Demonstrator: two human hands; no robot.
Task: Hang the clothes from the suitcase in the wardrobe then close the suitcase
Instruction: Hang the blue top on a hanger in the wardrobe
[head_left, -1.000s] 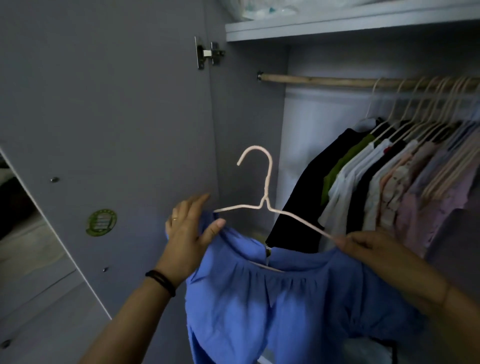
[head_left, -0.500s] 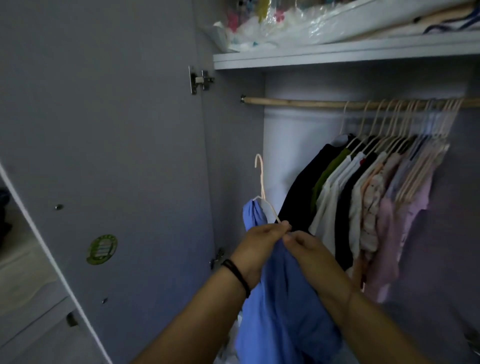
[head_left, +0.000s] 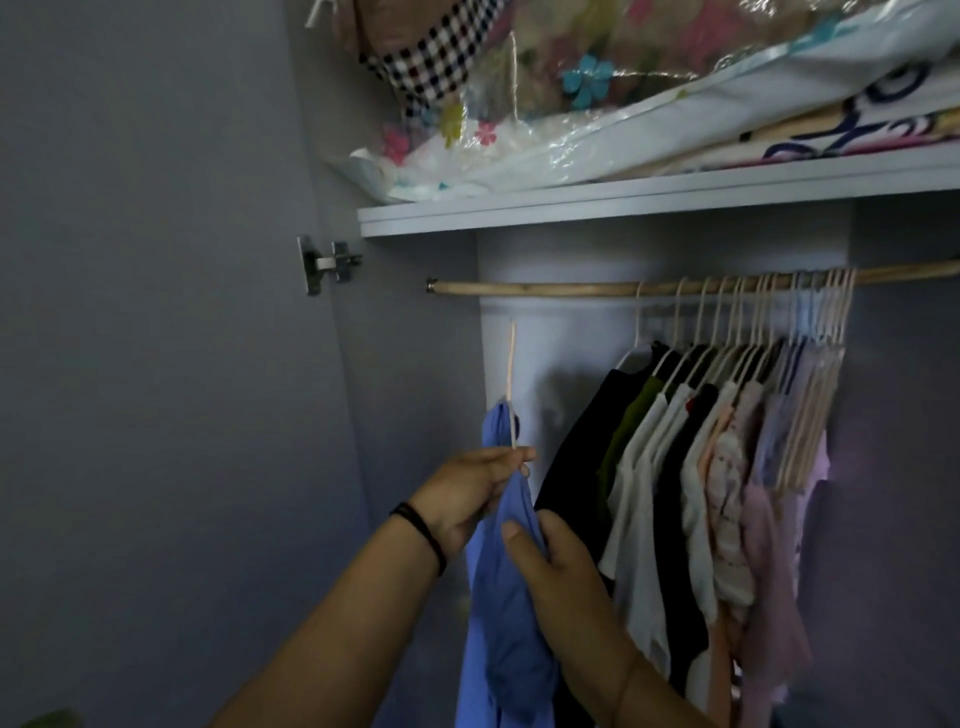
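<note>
1. Blue garment (head_left: 498, 597): draped on a hanger and held up below the rail (head_left: 535, 287). It is left of the hung row of clothes (head_left: 701, 467), just beside the black top at that row's near end. Judged light, soft and limp. It hangs in 1 narrow fold and is likely to slide off the wire if tilted.
2. Hanger (head_left: 511, 374): thin pale wire, seen edge-on, with the hook uppermost and not yet on the rail. Judged light and stiff, slightly springy. Best hold is the neck under the hook, which leaves the hook free.
3. Left hand (head_left: 467, 493): fingertips pinch the hanger wire at the garment's top.
4. Right hand (head_left: 561, 566): lower down, thumb and fingers curled round the bunched fabric, steadying it.
5. Rail: wooden, with a bare stretch at its left end, above the hook.
</note>
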